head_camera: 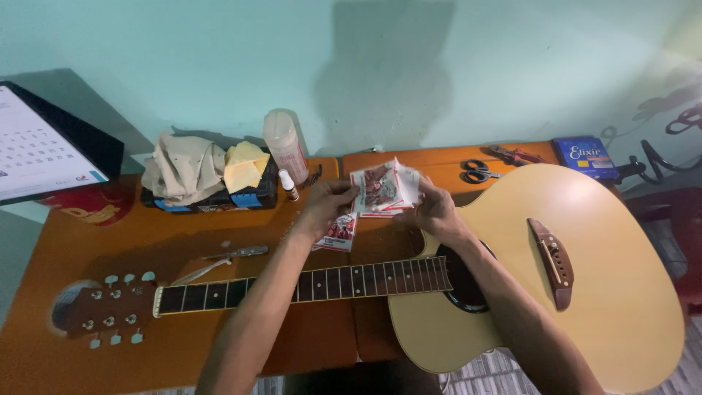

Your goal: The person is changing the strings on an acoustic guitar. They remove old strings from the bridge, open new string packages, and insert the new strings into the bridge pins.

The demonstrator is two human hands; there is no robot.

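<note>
Here, both the left hand and right hand grip the string packets above the guitar neck. Fan the packets gently; keep them over the fretboard.

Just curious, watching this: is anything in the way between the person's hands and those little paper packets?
Nothing visible. Both the left hand and right hand already hold the paper packets directly, above the guitar.

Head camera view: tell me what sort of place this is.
Probably a home workbench used for guitar repair or restringing. An acoustic guitar without strings lies on the orange table, both hands hold small paper packets, and scissors, pliers and a blue string box sit by the wall.
</note>
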